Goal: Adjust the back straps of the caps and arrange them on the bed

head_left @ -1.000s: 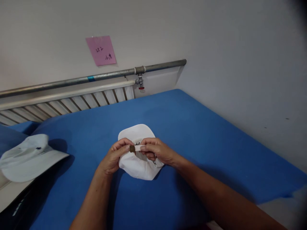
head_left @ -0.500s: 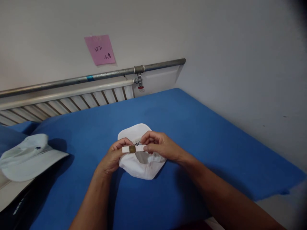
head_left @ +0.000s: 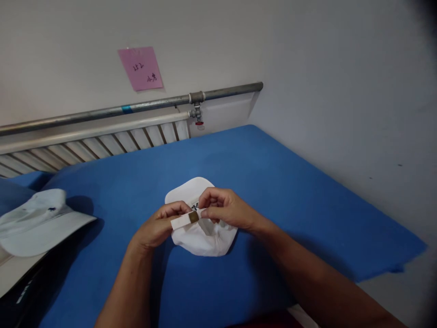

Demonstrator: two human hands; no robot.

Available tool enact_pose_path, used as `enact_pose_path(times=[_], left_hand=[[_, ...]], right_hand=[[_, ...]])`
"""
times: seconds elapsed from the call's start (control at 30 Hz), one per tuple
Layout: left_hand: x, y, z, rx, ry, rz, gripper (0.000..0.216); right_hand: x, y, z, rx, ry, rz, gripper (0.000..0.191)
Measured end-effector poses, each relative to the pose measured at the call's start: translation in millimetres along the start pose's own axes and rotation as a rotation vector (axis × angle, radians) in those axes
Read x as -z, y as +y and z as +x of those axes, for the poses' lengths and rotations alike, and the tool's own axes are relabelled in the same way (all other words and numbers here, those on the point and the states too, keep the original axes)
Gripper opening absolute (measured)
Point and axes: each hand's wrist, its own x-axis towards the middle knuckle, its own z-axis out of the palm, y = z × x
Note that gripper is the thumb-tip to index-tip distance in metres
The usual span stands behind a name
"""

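A white baseball cap lies on the blue-covered table, its brim pointing away from me. Across its back opening runs a white strap with a brass-coloured buckle. My left hand is closed on the strap's left side, its fingertips partly behind the strap. From the other side, my right hand pinches the strap just right of the buckle between thumb and fingers. Dark marks show inside the cap between my hands.
At the left lie more caps, a white one on top of a beige one, with something black below. The blue cover reaches a white radiator and a metal pipe. A pink note hangs on the wall.
The buckle has shifted right along the strap, closer to my right fingers. The strap's left end now tilts lower, and more of it shows left of the buckle.
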Motion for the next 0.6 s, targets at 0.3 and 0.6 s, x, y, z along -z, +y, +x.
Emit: enact_pose_path(times=[0.3, 0.6], left_hand=[[-3.2, 1.1, -2.1, 0.013, -0.005, 0.054, 0.022], [1.1, 8.1, -6.6, -0.057, -0.125, 0.134, 0.051]], right_hand=[[-1.7, -2.2, -0.5, -0.025, -0.069, -0.065, 0.017], [-2.0, -4.4, -2.1, -0.058, -0.076, -0.177, 0.017]])
